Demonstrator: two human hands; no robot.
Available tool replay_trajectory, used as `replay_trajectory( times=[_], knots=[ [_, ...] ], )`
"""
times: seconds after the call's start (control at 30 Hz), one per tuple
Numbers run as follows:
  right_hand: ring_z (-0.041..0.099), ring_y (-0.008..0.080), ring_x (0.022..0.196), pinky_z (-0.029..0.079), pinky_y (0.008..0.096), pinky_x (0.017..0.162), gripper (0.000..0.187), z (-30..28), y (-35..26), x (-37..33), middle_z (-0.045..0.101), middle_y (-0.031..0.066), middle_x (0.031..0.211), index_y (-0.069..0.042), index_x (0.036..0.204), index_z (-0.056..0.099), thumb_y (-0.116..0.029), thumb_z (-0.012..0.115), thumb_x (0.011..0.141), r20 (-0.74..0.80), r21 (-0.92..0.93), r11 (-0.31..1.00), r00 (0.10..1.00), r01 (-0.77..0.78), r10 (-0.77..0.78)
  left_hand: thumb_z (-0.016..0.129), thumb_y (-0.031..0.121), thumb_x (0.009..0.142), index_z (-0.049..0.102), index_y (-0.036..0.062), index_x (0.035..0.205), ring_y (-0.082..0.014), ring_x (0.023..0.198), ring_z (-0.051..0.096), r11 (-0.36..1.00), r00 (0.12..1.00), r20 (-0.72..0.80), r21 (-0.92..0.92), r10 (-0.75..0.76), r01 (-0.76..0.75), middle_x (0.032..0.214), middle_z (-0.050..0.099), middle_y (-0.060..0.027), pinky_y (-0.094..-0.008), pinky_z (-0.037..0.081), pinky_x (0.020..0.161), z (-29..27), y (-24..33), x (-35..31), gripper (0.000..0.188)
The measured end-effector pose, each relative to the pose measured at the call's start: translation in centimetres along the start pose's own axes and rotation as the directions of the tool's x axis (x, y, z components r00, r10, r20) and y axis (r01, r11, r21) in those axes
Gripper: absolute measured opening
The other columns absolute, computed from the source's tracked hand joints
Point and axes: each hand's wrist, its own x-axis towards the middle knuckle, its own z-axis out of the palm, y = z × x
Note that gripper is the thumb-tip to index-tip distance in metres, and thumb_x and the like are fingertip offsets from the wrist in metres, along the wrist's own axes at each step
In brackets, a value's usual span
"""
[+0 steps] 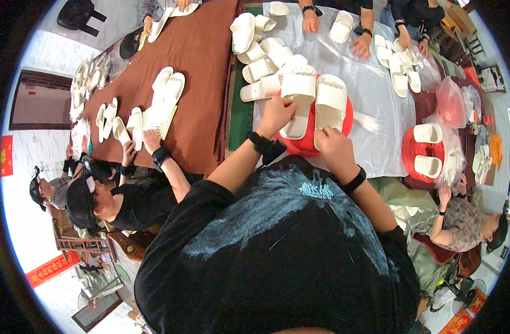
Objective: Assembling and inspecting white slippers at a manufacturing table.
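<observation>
A pair of white slide slippers lies on a round red stand in front of me, toes pointing away. My left hand [279,116] is closed at the left edge of the left slipper [298,89], fingers bent against it just below the strap. My right hand [335,146] is closed around the heel end of the right slipper [330,100], its fingertips partly hidden. Both slippers rest on the red stand [345,123], which shows around and between them. Beyond and to the left lies a heap of loose white slippers [258,70].
Clear plastic sheeting [377,133] covers my table. To the right, another red stand [408,149] bears a pair of slippers. Co-workers' hands [361,45] reach in from the far side. On the left, a brown-covered table [202,111] holds more slippers, handled by another person [138,195].
</observation>
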Motion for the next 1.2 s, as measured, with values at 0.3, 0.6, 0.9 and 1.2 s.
replay_trajectory(
  times=[0.3, 0.6, 0.9, 1.2],
  knots=[
    [0.060, 0.0345, 0.084, 0.052, 0.0436, 0.066, 0.014, 2.4, 3.7, 1.9, 0.058, 0.0145, 0.085, -0.004, 0.090, 0.056, -0.012, 0.048, 0.081, -0.024, -0.016, 0.981, 0.981, -0.191, 0.191, 0.060, 0.033, 0.086, 0.072, 0.0047, 0.089, -0.0333, 0.077, 0.066, 0.934, 0.953, -0.253, 0.350, 0.169, -0.073, 0.083, 0.069, -0.0172, -0.0420, 0.051, 0.069, -3.8, 3.0, 0.3, 0.031],
    [0.060, 0.0310, 0.088, 0.053, 0.0403, 0.069, 0.022, 3.0, 3.7, 2.4, 0.059, 0.0112, 0.088, -0.007, 0.101, 0.060, -0.010, 0.051, 0.081, -0.143, -0.020, 0.993, 0.983, -0.120, 0.116, 0.066, 0.042, 0.081, 0.072, 0.0011, 0.093, -0.0270, 0.078, 0.067, 0.911, 0.986, -0.163, 0.411, 0.038, 0.033, 0.083, 0.070, -0.0170, -0.0375, 0.051, 0.069, -4.8, -0.4, 11.5, 0.043],
    [0.060, 0.0273, 0.089, 0.052, 0.0365, 0.073, 0.018, 3.0, 4.9, 2.2, 0.059, 0.0104, 0.088, -0.004, 0.093, 0.060, -0.009, 0.055, 0.077, -0.095, -0.084, 0.995, 0.995, -0.048, 0.039, 0.072, 0.022, 0.074, 0.074, 0.0006, 0.081, -0.0160, 0.061, 0.064, 0.994, 0.979, -0.170, 0.027, 0.110, -0.107, 0.069, 0.069, -0.0097, -0.0303, 0.050, 0.060, -2.8, -0.2, 14.8, 0.022],
    [0.058, 0.0268, 0.086, 0.051, 0.0353, 0.076, 0.009, 3.7, 5.7, 1.7, 0.058, 0.0115, 0.084, -0.003, 0.081, 0.058, -0.009, 0.056, 0.075, -0.114, -0.182, 0.977, 0.985, 0.106, -0.128, 0.066, 0.011, 0.077, 0.071, 0.0065, 0.088, -0.0302, 0.074, 0.066, 0.507, 0.637, 0.402, 0.389, 0.658, -0.769, 0.079, 0.069, -0.0130, -0.0388, 0.052, 0.068, 2.9, 7.4, 14.0, 0.014]
  ],
)
